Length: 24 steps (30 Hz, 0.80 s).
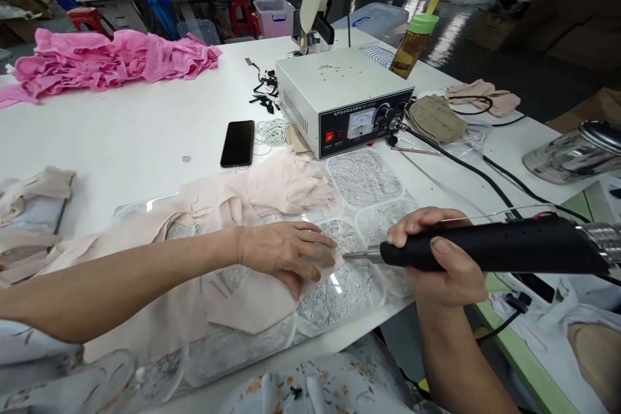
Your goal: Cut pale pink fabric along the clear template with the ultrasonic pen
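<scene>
My left hand [286, 252] lies palm down, fingers stretched out, on a pale beige-pink fabric piece [257, 301] over the clear patterned mat. The fingertips are slightly blurred. In my right hand [446, 252] is a black handheld ultrasonic welder [509, 246], gripped around its body. Its metal tip points left and meets a small corner of the fabric just beyond my left fingertips; whether it presses on the cloth I cannot tell. Behind the left hand, a ruffled heap of the same pale fabric [286, 187] rests on the mat [366, 178].
A generator box [349, 87] with a dial stands behind, cabled towards the welder. Nearby are a black phone [237, 143], white cord [272, 132], a drink bottle [414, 45], brown pads [436, 118] and a metal canister [575, 154]. Pink fabric [116, 58] lies at far left.
</scene>
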{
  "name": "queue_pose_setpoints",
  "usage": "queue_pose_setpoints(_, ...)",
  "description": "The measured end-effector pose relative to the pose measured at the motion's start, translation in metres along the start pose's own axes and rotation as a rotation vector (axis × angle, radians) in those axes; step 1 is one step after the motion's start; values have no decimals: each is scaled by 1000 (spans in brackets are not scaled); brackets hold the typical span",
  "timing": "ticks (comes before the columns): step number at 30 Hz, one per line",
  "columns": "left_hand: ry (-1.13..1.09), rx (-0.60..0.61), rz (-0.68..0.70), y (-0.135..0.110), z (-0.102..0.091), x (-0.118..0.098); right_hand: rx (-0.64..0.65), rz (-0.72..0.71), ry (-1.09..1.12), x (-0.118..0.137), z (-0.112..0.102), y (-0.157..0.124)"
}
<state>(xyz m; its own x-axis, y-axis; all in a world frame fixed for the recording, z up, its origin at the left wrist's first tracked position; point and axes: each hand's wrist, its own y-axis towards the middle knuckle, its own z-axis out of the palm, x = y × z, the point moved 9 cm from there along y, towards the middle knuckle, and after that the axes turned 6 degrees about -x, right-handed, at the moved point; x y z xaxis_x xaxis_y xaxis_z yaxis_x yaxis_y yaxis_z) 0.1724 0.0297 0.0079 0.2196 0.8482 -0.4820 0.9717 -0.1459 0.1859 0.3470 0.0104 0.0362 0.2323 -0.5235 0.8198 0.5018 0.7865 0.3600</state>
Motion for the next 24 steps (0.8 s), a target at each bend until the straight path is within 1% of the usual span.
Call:
queue_pose_setpoints(3, 15, 59, 14, -2, 5, -1, 11, 2, 30, 0, 1, 1)
queue_pose_setpoints(6, 35, 90, 25, -4, 8, -1, -15, 2, 47, -1, -1, 1)
queue_pose_setpoints(8, 60, 66, 53, -6, 7, -2, -28, -1, 49, -1, -1, 2)
queue_pose_setpoints(11, 115, -3, 124, -9, 3, -6, -38, -16, 62, 0, 0, 3)
queue_pose_setpoints(14, 153, -52, 162, -11, 1, -9, -48, 10, 77, -2, 1, 3)
queue_pose_setpoints(17, 168, -42, 155, -11, 2, -7, -66, 50, 97, -4, 1, 3)
queue_pose_setpoints(22, 178, -43, 172, -11, 2, -8, -74, 51, 104, -4, 1, 2)
queue_pose_setpoints(24, 174, -17, 169, -10, 3, -8, -74, 56, 101, -4, 1, 1)
